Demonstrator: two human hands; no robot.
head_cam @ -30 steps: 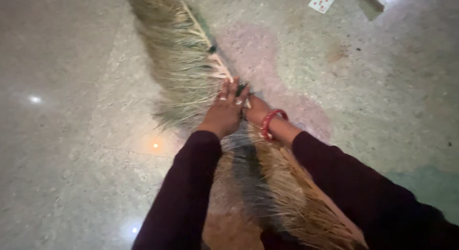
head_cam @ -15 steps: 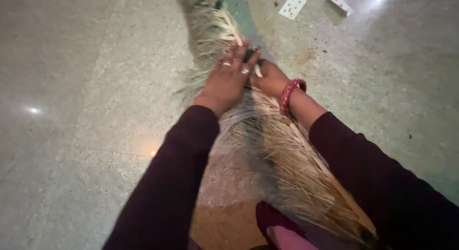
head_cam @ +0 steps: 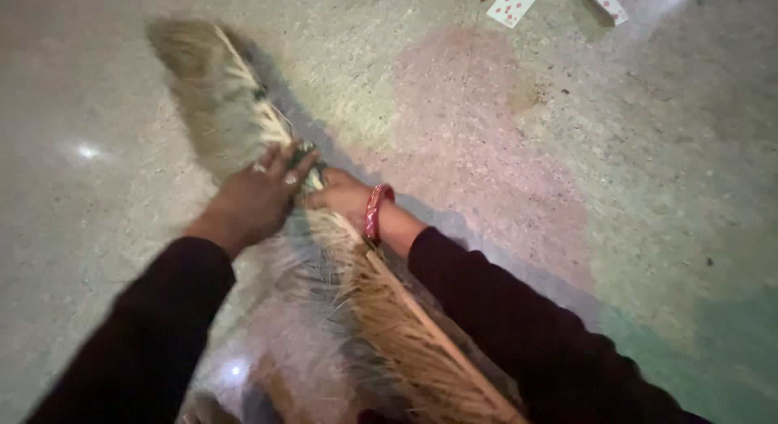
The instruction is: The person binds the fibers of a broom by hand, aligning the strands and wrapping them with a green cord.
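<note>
Two hands meet at the middle of a long grass broom (head_cam: 356, 302) that lies slantwise across a speckled stone floor (head_cam: 567, 197). You look down along both dark sleeves (head_cam: 519, 327) toward it.

Your left hand (head_cam: 253, 199) rests palm down on the broom, fingers spread and laid over the pale bound part; a ring sits on one finger. It presses on the bundle rather than closing around it.

Your right hand (head_cam: 344, 195) comes in from the other side, just beside the left and touching the same bound spot. A red bangle (head_cam: 374, 213) circles that wrist. The fingers curl in against the broom, but the left hand hides them, so I cannot tell how tightly they grip.

The broom runs both ways from your hands. Its greyish feathery tip (head_cam: 194, 67) stretches away toward the far left of the floor, blurred in the picture. The tan, strawlike half fans back toward you, passing between your forearms and off the near edge.

A thin, clear plastic film (head_cam: 275, 343) seems to lie over the near part of the broom, catching the light.

Well apart, at the floor's far right, lie two playing cards (head_cam: 514, 4), face up with red pips.
</note>
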